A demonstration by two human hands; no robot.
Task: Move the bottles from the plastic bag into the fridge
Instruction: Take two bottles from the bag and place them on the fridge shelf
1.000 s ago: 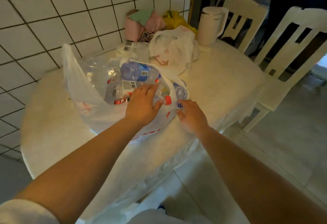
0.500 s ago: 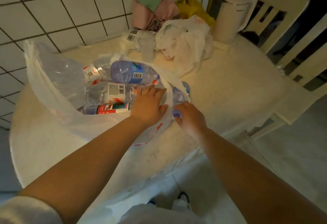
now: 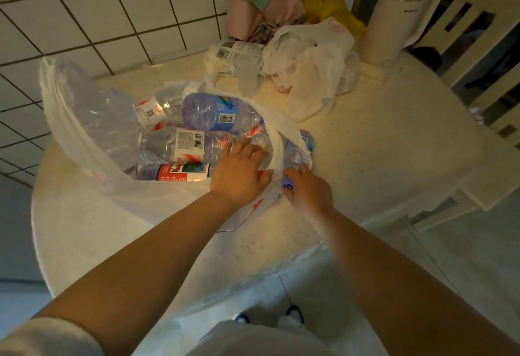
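Plastic bag point(image 3: 84, 142) lies open on round table point(image 3: 380, 158), mouth toward the person; bottles point(image 3: 213, 112) inside lie on their sides, long axes running left-right, necks toward the right; left hand point(image 3: 239, 172) reaches into the bag mouth, fingers curled over a bottle neck; right hand point(image 3: 309, 189) pinches the blue cap point(image 3: 287, 186) of a bottle at the bag's right edge.

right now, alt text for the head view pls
Both hands reach into an open plastic bag of water bottles lying on a round table: the left hand covers a bottle neck, the right hand grips a blue-capped bottle at the bag's edge.
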